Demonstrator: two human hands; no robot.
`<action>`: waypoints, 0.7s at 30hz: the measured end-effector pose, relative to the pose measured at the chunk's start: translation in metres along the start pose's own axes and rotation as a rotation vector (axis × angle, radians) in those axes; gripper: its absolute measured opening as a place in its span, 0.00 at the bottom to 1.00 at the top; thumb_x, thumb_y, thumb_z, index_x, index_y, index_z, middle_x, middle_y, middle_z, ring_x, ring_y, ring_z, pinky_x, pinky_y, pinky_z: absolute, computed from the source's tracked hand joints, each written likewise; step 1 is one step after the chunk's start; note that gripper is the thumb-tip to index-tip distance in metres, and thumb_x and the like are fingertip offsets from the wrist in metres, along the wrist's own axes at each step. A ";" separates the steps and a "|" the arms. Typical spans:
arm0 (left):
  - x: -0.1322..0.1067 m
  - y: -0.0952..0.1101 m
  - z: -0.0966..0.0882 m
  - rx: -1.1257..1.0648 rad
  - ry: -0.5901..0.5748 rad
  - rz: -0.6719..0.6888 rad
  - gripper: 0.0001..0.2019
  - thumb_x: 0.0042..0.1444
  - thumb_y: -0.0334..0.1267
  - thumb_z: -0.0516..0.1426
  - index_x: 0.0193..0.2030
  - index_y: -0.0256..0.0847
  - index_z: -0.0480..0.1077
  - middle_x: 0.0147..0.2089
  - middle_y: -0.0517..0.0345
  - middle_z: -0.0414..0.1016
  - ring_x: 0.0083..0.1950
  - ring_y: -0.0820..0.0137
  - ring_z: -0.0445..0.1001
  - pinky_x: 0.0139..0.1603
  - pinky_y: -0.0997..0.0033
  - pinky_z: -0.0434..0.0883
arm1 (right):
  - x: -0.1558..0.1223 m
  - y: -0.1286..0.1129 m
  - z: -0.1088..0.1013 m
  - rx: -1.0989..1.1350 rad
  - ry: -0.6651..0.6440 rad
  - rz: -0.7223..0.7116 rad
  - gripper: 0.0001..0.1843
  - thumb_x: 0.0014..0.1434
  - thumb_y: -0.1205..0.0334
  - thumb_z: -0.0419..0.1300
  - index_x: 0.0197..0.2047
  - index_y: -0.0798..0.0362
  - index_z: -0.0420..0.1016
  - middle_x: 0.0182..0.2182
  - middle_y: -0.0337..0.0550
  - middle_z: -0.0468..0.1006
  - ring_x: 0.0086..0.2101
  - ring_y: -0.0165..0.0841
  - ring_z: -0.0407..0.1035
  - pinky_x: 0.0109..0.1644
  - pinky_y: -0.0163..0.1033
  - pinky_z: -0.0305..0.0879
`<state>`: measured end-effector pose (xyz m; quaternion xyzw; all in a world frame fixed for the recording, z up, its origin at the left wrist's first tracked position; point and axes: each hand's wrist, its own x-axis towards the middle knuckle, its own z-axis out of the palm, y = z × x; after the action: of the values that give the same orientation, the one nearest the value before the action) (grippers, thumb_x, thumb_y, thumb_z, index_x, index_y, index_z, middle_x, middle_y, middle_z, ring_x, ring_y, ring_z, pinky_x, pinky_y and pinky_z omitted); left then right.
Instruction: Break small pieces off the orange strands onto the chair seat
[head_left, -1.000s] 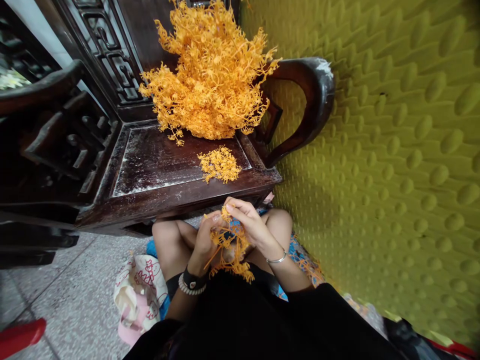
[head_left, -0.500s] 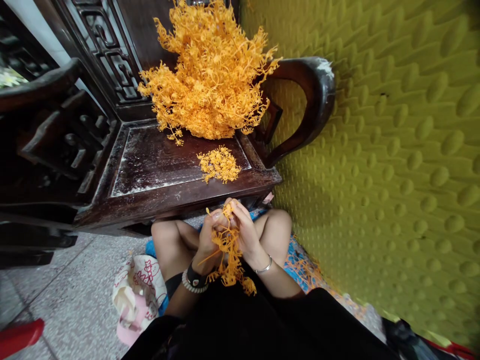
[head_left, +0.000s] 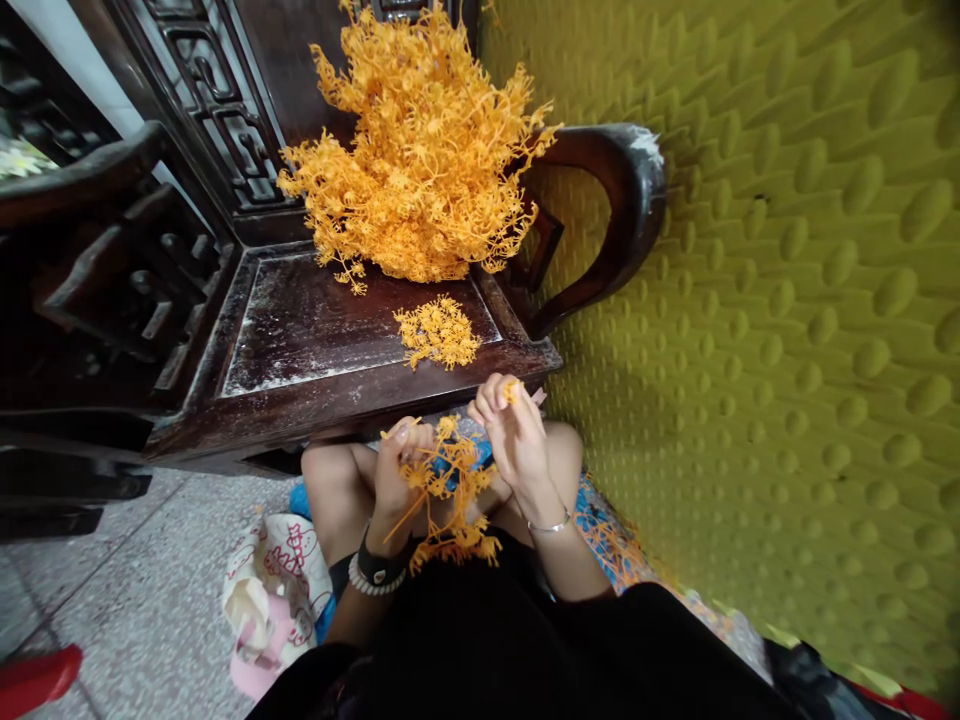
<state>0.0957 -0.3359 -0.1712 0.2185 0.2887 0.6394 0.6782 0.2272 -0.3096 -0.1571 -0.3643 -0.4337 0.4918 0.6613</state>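
Our left hand (head_left: 397, 470) is closed around the stem end of an orange plastic sprig (head_left: 442, 500), a branching frame of thin stalks with small frilly bits at the tips; it hangs over our lap, between our knees. Our right hand (head_left: 517, 440) is just beside it, raised a little, with the fingertips (head_left: 501, 395) pinched on one small orange piece (head_left: 511, 390) that stands clear of the sprig.

We judge the sprig to be very light and springy: the stalks are thin and would bend before they break, while the small tips look as if they part from the frame with a light pull or twist. It is not slippery, but it is tangly, and the branches would catch on one another. The sound place to hold it is where the left hand has it, low on the thicker main stalk, so that the fine ends stay free; each small piece is best taken between thumb and forefinger close to its root.

Further out, a small heap of loose pieces (head_left: 439, 332) lies on the front of the dark wooden chair seat (head_left: 300, 320), and a big pile of sprigs (head_left: 420, 160) fills the back of it. The padded yellow wall (head_left: 787, 300) stands to the right, and a printed cloth bag (head_left: 270, 590) lies on the floor near our left knee.
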 end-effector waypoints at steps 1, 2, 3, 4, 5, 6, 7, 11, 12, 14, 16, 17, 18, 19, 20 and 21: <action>0.000 -0.001 0.000 0.025 -0.024 0.010 0.20 0.49 0.42 0.58 0.18 0.41 0.50 0.18 0.67 0.44 0.21 0.76 0.49 0.25 0.73 0.57 | 0.004 0.002 0.000 -0.023 -0.040 0.005 0.21 0.63 0.44 0.50 0.25 0.49 0.54 0.25 0.37 0.54 0.24 0.30 0.51 0.28 0.38 0.58; 0.000 -0.001 -0.001 0.048 -0.045 0.025 0.20 0.50 0.42 0.58 0.17 0.41 0.51 0.18 0.66 0.46 0.22 0.76 0.50 0.25 0.73 0.57 | 0.011 0.004 -0.001 -0.073 -0.073 -0.005 0.22 0.62 0.42 0.50 0.25 0.49 0.55 0.25 0.37 0.55 0.24 0.30 0.52 0.30 0.38 0.58; 0.000 -0.002 -0.002 0.070 -0.062 0.042 0.19 0.51 0.42 0.58 0.17 0.41 0.53 0.18 0.65 0.48 0.22 0.75 0.52 0.26 0.73 0.57 | 0.020 0.007 -0.003 -0.148 -0.091 -0.031 0.23 0.63 0.41 0.48 0.25 0.49 0.56 0.25 0.37 0.56 0.25 0.30 0.52 0.32 0.39 0.58; 0.000 -0.002 -0.003 0.091 -0.073 0.060 0.18 0.52 0.42 0.57 0.17 0.40 0.54 0.18 0.65 0.49 0.23 0.75 0.53 0.26 0.72 0.57 | 0.031 0.010 -0.007 -0.248 -0.097 -0.071 0.23 0.63 0.41 0.47 0.25 0.49 0.57 0.25 0.37 0.57 0.26 0.31 0.53 0.34 0.39 0.58; 0.000 -0.002 -0.004 0.109 -0.078 0.077 0.18 0.52 0.41 0.57 0.18 0.40 0.56 0.18 0.64 0.51 0.23 0.74 0.54 0.27 0.72 0.57 | 0.044 0.013 -0.010 -0.368 -0.098 -0.120 0.23 0.64 0.41 0.46 0.25 0.49 0.57 0.25 0.37 0.58 0.27 0.31 0.55 0.36 0.39 0.58; 0.000 -0.001 -0.006 0.121 -0.081 0.091 0.17 0.53 0.41 0.57 0.18 0.40 0.57 0.19 0.64 0.52 0.24 0.74 0.54 0.27 0.72 0.57 | 0.058 0.015 -0.015 -0.499 -0.096 -0.173 0.23 0.64 0.42 0.46 0.26 0.49 0.57 0.25 0.38 0.59 0.28 0.32 0.56 0.38 0.39 0.58; 0.000 0.000 -0.007 0.126 -0.080 0.106 0.17 0.53 0.41 0.56 0.19 0.40 0.58 0.19 0.64 0.53 0.24 0.74 0.55 0.27 0.72 0.57 | 0.072 0.017 -0.019 -0.631 -0.102 -0.222 0.21 0.65 0.44 0.45 0.26 0.49 0.58 0.26 0.38 0.61 0.30 0.32 0.58 0.40 0.39 0.58; 0.003 0.006 -0.009 0.095 -0.072 0.108 0.16 0.54 0.41 0.56 0.19 0.40 0.58 0.20 0.64 0.53 0.24 0.74 0.54 0.28 0.72 0.57 | 0.118 0.028 -0.028 -1.078 -0.171 -0.303 0.13 0.66 0.59 0.47 0.33 0.52 0.67 0.33 0.46 0.71 0.36 0.36 0.66 0.45 0.41 0.60; 0.004 0.007 -0.008 0.082 -0.068 0.095 0.16 0.55 0.41 0.55 0.19 0.40 0.57 0.20 0.64 0.52 0.24 0.74 0.53 0.28 0.72 0.57 | 0.125 0.032 -0.029 -1.157 -0.183 -0.285 0.12 0.65 0.62 0.46 0.36 0.54 0.70 0.35 0.48 0.73 0.38 0.38 0.67 0.46 0.41 0.61; 0.005 0.010 -0.006 0.059 -0.061 0.065 0.17 0.55 0.40 0.55 0.19 0.41 0.56 0.20 0.64 0.50 0.24 0.74 0.52 0.27 0.72 0.57 | 0.136 0.040 -0.029 -1.255 -0.201 -0.230 0.15 0.64 0.67 0.45 0.42 0.57 0.73 0.39 0.53 0.75 0.41 0.40 0.69 0.48 0.42 0.62; 0.006 0.011 -0.005 0.041 -0.051 0.051 0.17 0.55 0.39 0.54 0.19 0.41 0.54 0.20 0.65 0.49 0.23 0.74 0.52 0.27 0.73 0.58 | 0.141 0.045 -0.029 -1.286 -0.219 -0.189 0.18 0.62 0.71 0.44 0.47 0.59 0.73 0.42 0.55 0.75 0.44 0.42 0.69 0.50 0.43 0.62; 0.006 0.012 -0.005 0.032 -0.046 0.047 0.17 0.55 0.39 0.54 0.19 0.41 0.53 0.20 0.65 0.49 0.23 0.74 0.51 0.27 0.73 0.58 | 0.142 0.047 -0.028 -1.289 -0.224 -0.183 0.20 0.61 0.72 0.44 0.48 0.60 0.73 0.42 0.56 0.74 0.44 0.42 0.69 0.51 0.43 0.63; 0.007 0.012 -0.005 0.024 -0.043 0.043 0.17 0.55 0.39 0.54 0.19 0.41 0.53 0.20 0.65 0.48 0.23 0.75 0.51 0.27 0.74 0.58 | 0.141 0.047 -0.027 -1.296 -0.224 -0.184 0.21 0.60 0.72 0.44 0.50 0.60 0.73 0.42 0.55 0.74 0.43 0.42 0.69 0.50 0.44 0.63; 0.007 0.012 -0.005 0.015 -0.041 0.038 0.17 0.55 0.38 0.54 0.19 0.41 0.52 0.20 0.65 0.48 0.23 0.75 0.51 0.27 0.74 0.58 | 0.141 0.046 -0.026 -1.312 -0.229 -0.186 0.22 0.60 0.71 0.44 0.52 0.59 0.73 0.42 0.55 0.73 0.42 0.42 0.69 0.50 0.44 0.64; 0.007 0.013 -0.005 0.006 -0.039 0.035 0.17 0.55 0.38 0.54 0.19 0.41 0.52 0.20 0.65 0.47 0.23 0.75 0.51 0.26 0.74 0.58 | 0.139 0.045 -0.025 -1.335 -0.238 -0.189 0.23 0.60 0.70 0.45 0.53 0.58 0.73 0.42 0.54 0.73 0.41 0.42 0.69 0.49 0.45 0.64; 0.008 0.013 -0.005 -0.002 -0.042 0.029 0.17 0.55 0.39 0.54 0.19 0.41 0.51 0.19 0.65 0.47 0.23 0.75 0.50 0.26 0.74 0.58 | 0.138 0.044 -0.024 -1.361 -0.248 -0.193 0.23 0.61 0.68 0.45 0.55 0.58 0.72 0.42 0.54 0.72 0.39 0.42 0.69 0.48 0.45 0.65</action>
<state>0.0827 -0.3275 -0.1668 0.2353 0.2704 0.6447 0.6752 0.2544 -0.1671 -0.1757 -0.5989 -0.7480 0.0876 0.2724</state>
